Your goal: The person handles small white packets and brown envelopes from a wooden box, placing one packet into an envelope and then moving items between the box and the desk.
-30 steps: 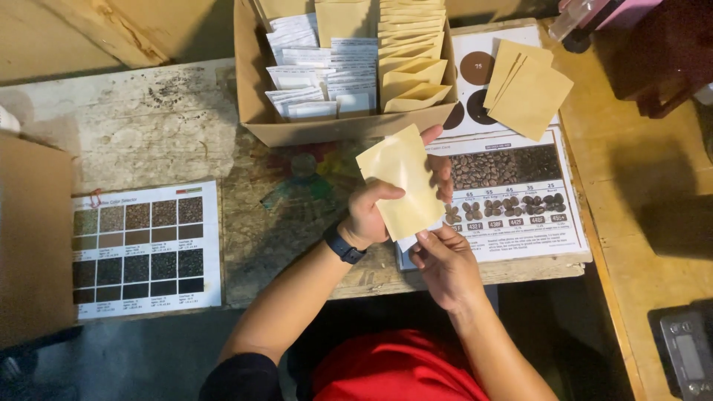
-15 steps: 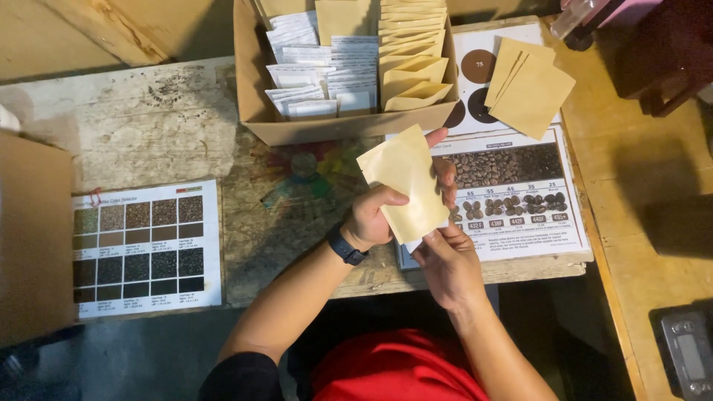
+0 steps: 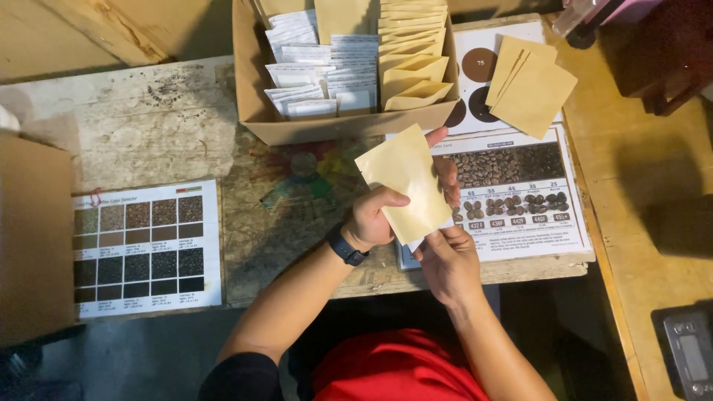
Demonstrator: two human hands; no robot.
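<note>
Tan paper pouch (image 3: 405, 186) at frame centre: left hand (image 3: 371, 219) grips its side, right hand (image 3: 448, 260) pinches its lower corner.

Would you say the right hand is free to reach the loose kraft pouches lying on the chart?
Probably not yet: the right hand is pinching the pouch that the left hand holds; the path to the loose pouches looks clear.

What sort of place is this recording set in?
Probably a small coffee packing bench. The hands, left hand and right hand, hold a tan pouch over a worn wooden table; a cardboard box holds more pouches and white labels, and printed roast colour charts show coffee beans.
</note>
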